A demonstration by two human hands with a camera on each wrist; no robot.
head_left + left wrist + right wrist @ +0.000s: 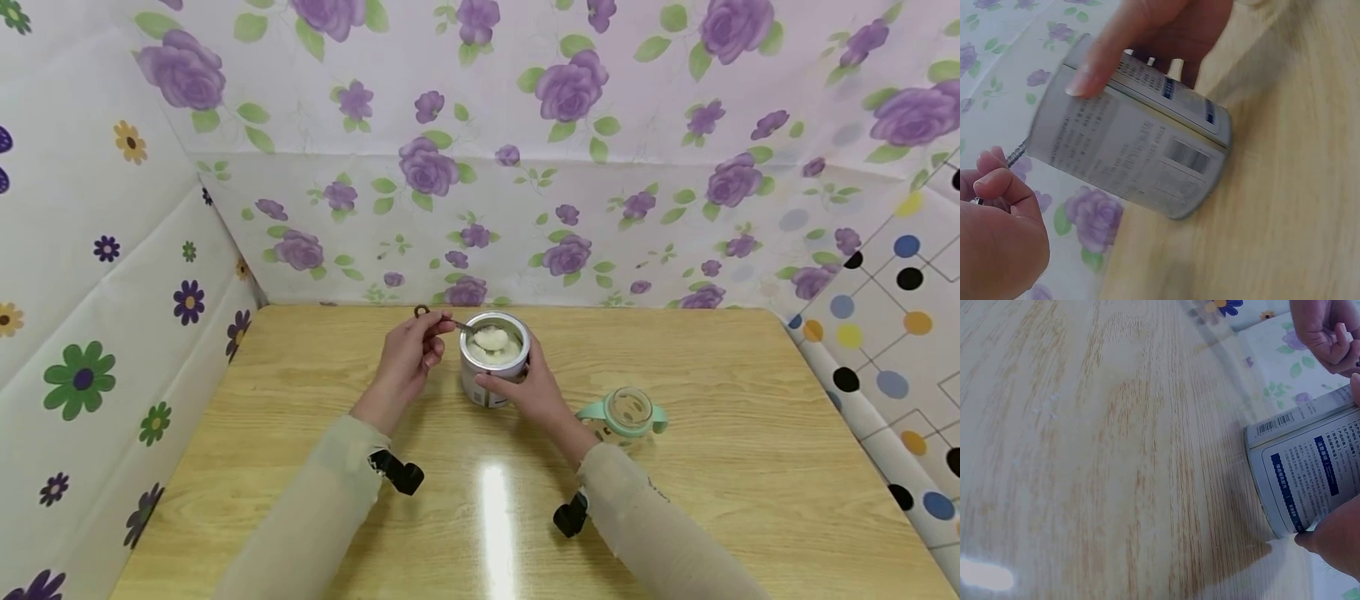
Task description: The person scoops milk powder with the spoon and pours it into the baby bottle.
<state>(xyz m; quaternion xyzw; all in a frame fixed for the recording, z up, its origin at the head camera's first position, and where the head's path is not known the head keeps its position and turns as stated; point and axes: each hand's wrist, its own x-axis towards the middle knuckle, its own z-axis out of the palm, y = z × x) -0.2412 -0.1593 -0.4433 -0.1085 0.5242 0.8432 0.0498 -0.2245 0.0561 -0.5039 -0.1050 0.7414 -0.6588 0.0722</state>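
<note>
A silver-rimmed can of pale powder (474, 382) stands upright with its top uncovered near the back of the table; printed text and a barcode show on its side (1141, 150). My right hand (536, 388) grips the can around its right side, thumb across the front. Between thumb and fingers, my left hand (408, 352) pinches the handle of a spoon (459, 323) with a ring at its end. The spoon's bowl, heaped with powder (491, 337), is over the can's opening. In the left wrist view, the can hides the bowl.
A clear cup with mint-green handles (630, 413) stands to the right, beside my right forearm. The wooden table (720, 467) meets a flower-patterned cloth (495, 208) at its back edge. More patterned cloth (112, 333) hangs along the left and right sides.
</note>
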